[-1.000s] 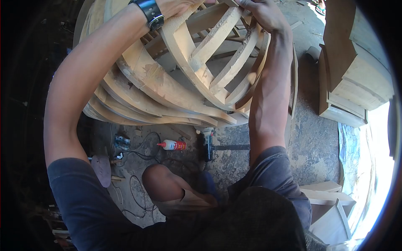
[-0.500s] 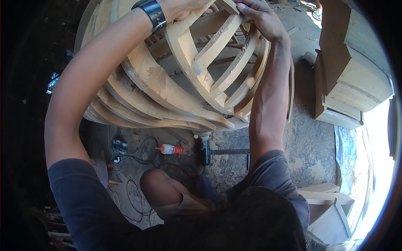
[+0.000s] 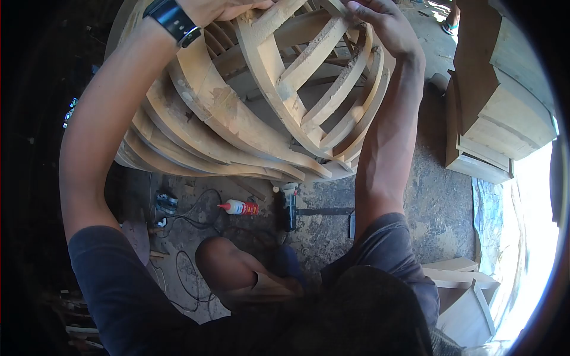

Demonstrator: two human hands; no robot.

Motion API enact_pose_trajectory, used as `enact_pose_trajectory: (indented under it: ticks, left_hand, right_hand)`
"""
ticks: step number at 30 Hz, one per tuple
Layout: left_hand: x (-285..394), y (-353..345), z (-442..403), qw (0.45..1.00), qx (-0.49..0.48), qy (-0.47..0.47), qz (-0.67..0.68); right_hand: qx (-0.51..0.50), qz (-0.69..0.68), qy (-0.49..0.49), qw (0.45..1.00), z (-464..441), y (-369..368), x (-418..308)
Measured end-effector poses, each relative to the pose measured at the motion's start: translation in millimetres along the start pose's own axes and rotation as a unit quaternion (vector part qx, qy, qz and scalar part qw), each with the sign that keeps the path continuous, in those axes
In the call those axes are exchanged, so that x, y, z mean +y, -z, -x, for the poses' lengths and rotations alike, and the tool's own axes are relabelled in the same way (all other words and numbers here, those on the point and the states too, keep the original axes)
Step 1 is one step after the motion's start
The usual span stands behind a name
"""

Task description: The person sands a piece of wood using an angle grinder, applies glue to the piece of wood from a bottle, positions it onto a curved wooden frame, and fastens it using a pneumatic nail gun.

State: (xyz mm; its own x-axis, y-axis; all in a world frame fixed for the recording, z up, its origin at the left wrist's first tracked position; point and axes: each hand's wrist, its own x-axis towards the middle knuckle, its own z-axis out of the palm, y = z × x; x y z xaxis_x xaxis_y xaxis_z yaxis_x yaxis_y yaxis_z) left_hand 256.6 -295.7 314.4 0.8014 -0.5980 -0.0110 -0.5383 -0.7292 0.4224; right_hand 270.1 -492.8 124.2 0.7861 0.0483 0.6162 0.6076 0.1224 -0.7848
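A large curved wooden frame (image 3: 222, 110) of slats and ribs fills the upper middle. My left hand (image 3: 228, 8), below a black wristwatch (image 3: 172, 22), is at the frame's top left, cut off by the upper edge; its fingers are partly hidden. My right hand (image 3: 383, 22) is at the top of the lattice, its thumb and fingers closed around the end of a short wooden slat (image 3: 336, 8). Rough sawdust-like residue lines the edges of the crossing slats (image 3: 323, 47) between my hands.
On the floor below lie a white-and-red glue bottle (image 3: 241, 207), a black-handled tool (image 3: 290, 207), a blue tool (image 3: 166, 203) and cables. Wooden cabinets (image 3: 499, 113) stand at right, more wooden pieces (image 3: 469, 296) lower right. Another person's foot (image 3: 451, 25) shows at top right.
My left hand has moved left and up along the frame, away from my right hand. My right hand has shifted slightly right and stays at the slat's end.
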Motion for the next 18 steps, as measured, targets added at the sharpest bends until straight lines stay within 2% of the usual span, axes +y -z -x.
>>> enact_pose_trajectory:
  ticks: [1,3,5,7,8,11,14,16,18]
  left_hand:
    - [-7.2,2.4,4.4,1.0,0.008,-0.022,-0.01]
    - [-23.0,10.0,27.3,0.983,0.079,-0.142,-0.079]
    - [-18.3,3.2,75.2,0.974,0.119,-0.194,-0.014]
    - [-45.4,6.5,124.2,0.961,0.172,-0.216,0.029]
    - [-61.9,9.8,151.4,0.954,0.204,-0.215,0.051]
    - [-124.7,29.6,238.4,0.925,0.32,-0.174,0.11]
    - [-194.9,26.7,333.7,0.883,0.437,-0.087,0.151]
    - [-247.2,-2.1,388.9,0.853,0.49,0.01,0.181]
    - [-299.2,-59.7,433.8,0.819,0.51,0.151,0.215]
  right_hand:
    - [-0.003,0.001,0.0,1.0,-0.7,2.4,-3.7]
    - [0.077,0.195,0.017,0.978,1.0,2.2,-16.6]
    - [0.097,0.23,0.074,0.965,6.5,4.6,-33.0]
    - [0.117,0.236,0.095,0.96,12.7,-6.4,-60.8]
    - [0.189,0.255,0.125,0.94,15.5,-14.6,-62.9]
    - [0.183,0.265,0.122,0.939,31.4,-40.8,-77.7]
    - [0.163,0.266,0.137,0.94,44.4,-70.9,-76.5]
    - [0.148,0.265,0.143,0.942,54.1,-91.5,-76.4]
    - [0.135,0.267,0.147,0.943,61.5,-110.2,-75.8]
